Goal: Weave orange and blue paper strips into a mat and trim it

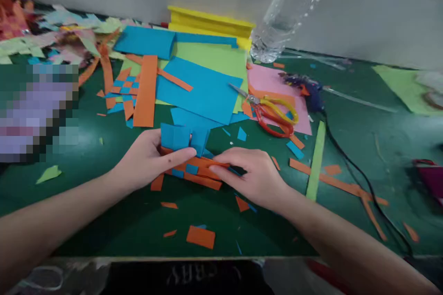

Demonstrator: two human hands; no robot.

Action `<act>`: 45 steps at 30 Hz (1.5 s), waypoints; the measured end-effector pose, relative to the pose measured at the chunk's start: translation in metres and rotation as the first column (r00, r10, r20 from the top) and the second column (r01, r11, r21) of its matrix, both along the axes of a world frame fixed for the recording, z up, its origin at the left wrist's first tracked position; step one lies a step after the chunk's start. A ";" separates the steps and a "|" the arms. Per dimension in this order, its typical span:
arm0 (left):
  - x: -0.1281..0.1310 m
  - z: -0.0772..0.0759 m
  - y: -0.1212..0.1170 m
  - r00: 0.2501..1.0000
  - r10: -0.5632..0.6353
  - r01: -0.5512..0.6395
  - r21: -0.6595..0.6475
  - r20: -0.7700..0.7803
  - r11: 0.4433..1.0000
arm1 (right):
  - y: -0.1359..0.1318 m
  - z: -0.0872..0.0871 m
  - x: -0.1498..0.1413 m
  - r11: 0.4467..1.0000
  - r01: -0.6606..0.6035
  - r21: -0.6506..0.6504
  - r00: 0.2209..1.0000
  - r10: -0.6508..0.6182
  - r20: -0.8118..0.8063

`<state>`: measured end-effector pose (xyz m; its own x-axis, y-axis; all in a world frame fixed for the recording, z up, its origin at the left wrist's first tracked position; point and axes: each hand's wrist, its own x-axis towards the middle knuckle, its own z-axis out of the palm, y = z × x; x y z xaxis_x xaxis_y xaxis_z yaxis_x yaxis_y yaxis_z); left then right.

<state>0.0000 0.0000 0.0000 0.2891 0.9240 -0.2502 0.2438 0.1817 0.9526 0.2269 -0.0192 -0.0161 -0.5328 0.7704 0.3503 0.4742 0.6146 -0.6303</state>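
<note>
A small mat woven from blue and orange paper strips lies on the green table in front of me. My left hand holds its left side, thumb pressed on top of the strips, fingers closed round the edge. My right hand pinches the right ends of the orange strips. Loose blue flaps stick up from the far edge of the mat.
Blue, green and pink paper sheets lie behind the mat, with orange strips and red-and-yellow scissors. A clear plastic bottle and a yellow box stand at the back. A dark glue gun trails a black cable at right. Paper scraps are scattered around.
</note>
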 end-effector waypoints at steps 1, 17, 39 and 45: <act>0.000 -0.003 0.000 0.999 0.001 0.000 -0.015 0.036 1.000 | 0.001 0.002 0.001 1.000 0.018 -0.020 1.000 -0.017 0.015; -0.005 -0.012 -0.001 1.000 -0.017 0.022 0.278 -0.020 0.960 | 0.013 0.001 0.015 0.891 0.035 0.453 0.988 -0.099 0.118; -0.014 -0.007 0.005 0.973 0.154 -0.046 0.514 -0.170 0.857 | 0.018 -0.001 0.020 0.871 0.102 0.481 0.974 -0.187 0.132; -0.014 -0.011 0.007 0.976 0.145 -0.048 0.484 -0.164 0.874 | 0.019 -0.002 0.020 0.863 0.099 0.495 0.970 -0.195 0.146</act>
<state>-0.0141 0.0067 -0.0109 0.1842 0.9654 0.1847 0.4323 -0.2484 0.8669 0.2468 -0.0005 -0.0180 -0.5186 0.6056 0.6035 0.6608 0.7319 -0.1666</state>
